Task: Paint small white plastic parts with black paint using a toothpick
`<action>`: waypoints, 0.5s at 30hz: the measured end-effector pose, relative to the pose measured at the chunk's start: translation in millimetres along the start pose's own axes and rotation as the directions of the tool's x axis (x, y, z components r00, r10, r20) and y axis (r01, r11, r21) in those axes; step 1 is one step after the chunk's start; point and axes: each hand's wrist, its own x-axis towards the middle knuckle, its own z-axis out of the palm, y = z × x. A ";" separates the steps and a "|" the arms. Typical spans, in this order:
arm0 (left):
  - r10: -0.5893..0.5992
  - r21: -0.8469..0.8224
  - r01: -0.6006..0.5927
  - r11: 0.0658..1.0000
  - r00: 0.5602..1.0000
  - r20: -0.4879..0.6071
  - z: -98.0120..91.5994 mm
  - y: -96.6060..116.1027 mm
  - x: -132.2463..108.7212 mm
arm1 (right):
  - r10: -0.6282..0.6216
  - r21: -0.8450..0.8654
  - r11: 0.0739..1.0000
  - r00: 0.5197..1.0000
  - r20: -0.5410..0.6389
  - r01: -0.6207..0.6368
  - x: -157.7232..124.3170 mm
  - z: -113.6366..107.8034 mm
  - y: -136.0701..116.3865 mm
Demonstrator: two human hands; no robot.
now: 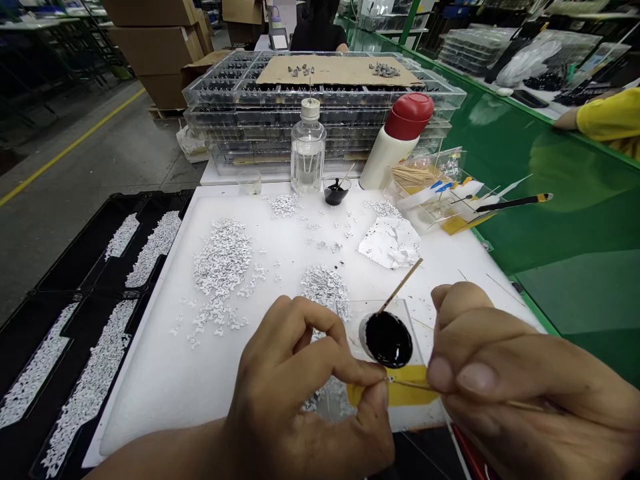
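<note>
My left hand (pixel 305 373) pinches a tiny white part (pixel 389 379) between thumb and forefinger; most of it is hidden by the fingertips. In my right hand (pixel 520 367) is a thin wooden stick (pixel 413 385), its tip at the small part. Just beyond the fingertips, a small cup of black paint-like liquid (pixel 389 340) has another wooden stick (pixel 400 287) leaning in it. Yellow tape (pixel 413 395) lies below the cup. Behind my left hand is a pile of small white parts (pixel 325 287), and a larger pile (pixel 223 257) lies farther left.
Black trays (pixel 65 280) of white parts stand at the left. Along the back are a clear bottle (pixel 308 150), a second black-liquid cup (pixel 336 192), a red-capped flask (pixel 397 140) and stacked clear trays (pixel 240 123). Crumpled paper (pixel 391 241) lies right of centre. A green partition (pixel 510 167) borders the right.
</note>
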 end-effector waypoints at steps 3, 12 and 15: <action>0.012 -0.001 -0.012 1.000 1.000 0.000 -0.1 0.6 -1.0 | -0.013 -0.003 1.000 1.000 -0.008 0.012 -0.3 0.8 -0.1; 0.009 0.002 -0.009 1.000 1.000 -0.004 -1.8 -1.0 -0.8 | -0.058 -0.204 0.977 0.998 0.040 0.065 18.8 -4.2 -7.9; 0.006 -0.016 -0.006 1.000 1.000 0.001 -1.7 -1.4 -1.4 | -0.068 -0.209 0.974 0.995 0.073 0.081 19.3 -6.3 -7.6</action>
